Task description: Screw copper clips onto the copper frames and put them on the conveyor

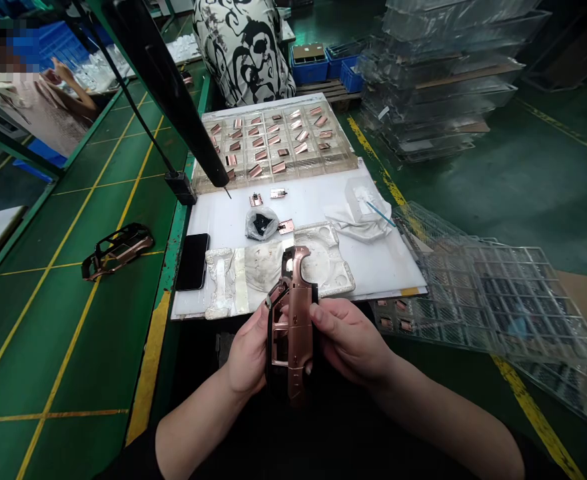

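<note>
Between both hands is a copper-coloured toy car body shell (300, 327) with black trim, turned on end above the front edge of the white board. My left hand (248, 350) grips its window side, fingers closed round the frame. Against the opposite side presses my right hand (350, 337), its thumb on the copper panel and its other fingers partly hidden behind. Just beyond the shell lies a worn white foam cradle (323, 257). A bag of small black parts (262, 224) sits behind that, with small copper-coloured parts (286, 227) around it.
A compartment tray (273, 143) of copper pieces covers the board's far end. A black phone (192, 262) lies at left. Another car shell (118, 250) rests on the green conveyor (73, 320). A hanging black screwdriver (173, 100) slants overhead. Clear trays (513, 293) lie right; people sit beyond.
</note>
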Tool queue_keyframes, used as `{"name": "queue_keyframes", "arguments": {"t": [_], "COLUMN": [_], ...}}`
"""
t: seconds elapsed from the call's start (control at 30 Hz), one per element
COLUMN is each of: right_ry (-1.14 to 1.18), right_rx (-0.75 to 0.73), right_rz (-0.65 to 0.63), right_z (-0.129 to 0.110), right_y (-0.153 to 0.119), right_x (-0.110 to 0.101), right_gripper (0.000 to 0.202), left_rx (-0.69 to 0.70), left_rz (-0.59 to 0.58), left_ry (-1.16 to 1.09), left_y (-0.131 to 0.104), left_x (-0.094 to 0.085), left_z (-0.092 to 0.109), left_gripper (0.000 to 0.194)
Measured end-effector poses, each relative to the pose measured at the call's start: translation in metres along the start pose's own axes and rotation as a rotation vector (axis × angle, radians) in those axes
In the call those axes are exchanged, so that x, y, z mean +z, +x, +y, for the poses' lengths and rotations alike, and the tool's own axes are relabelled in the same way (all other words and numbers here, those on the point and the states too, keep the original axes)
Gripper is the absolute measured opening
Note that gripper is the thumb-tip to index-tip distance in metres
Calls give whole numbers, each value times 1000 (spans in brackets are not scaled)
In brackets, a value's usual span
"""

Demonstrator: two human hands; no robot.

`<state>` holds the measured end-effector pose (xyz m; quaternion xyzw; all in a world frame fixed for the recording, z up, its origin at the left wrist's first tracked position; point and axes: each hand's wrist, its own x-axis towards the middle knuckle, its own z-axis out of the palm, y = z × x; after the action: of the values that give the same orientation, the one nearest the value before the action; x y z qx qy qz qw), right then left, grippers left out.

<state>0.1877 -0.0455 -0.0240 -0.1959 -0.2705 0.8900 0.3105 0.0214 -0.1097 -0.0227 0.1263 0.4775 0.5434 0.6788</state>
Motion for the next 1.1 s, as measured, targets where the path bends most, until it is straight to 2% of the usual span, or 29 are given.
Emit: {"name": "queue_keyframes", "arguments": {"t": [0.17, 0.3, 0.4, 0.6, 0.73, 0.83, 0.97, 1.03, 1.1], "right_ry": [27, 1, -53, 11, 40, -137, -287, -351, -436], "right_rx": [-13, 70, 142, 141, 125, 96, 62, 73, 99], "right_rz": [48, 78, 5, -114, -140, -88, 9, 33, 42], "right_z": [0, -1, -4, 1, 9, 12, 14, 14, 14], "right_y": [2, -3, -8, -12, -11, -8, -6, -5, -4], "right_x": [4, 2, 1, 1, -3, -2, 3, 3, 0], "right_gripper": [43, 46, 46, 44, 43, 36, 45, 46, 47], "left_rx": [64, 40, 106, 124, 128, 213, 309, 377, 498], "left_rz": [10, 4, 20, -43, -2, 90, 229, 374, 563], "left_ry": [-10, -9, -7, 7, 12, 94, 176, 205, 234], "left_y": [4, 4, 6, 7, 4, 1, -2, -4, -9], "left_x": [2, 2, 1, 4, 5, 2, -19, -42, -76], "left_z": [0, -1, 0, -1, -3, -3, 9, 25, 48], "left_gripper": [49, 60, 62, 60, 60, 60, 69, 74, 78]}}
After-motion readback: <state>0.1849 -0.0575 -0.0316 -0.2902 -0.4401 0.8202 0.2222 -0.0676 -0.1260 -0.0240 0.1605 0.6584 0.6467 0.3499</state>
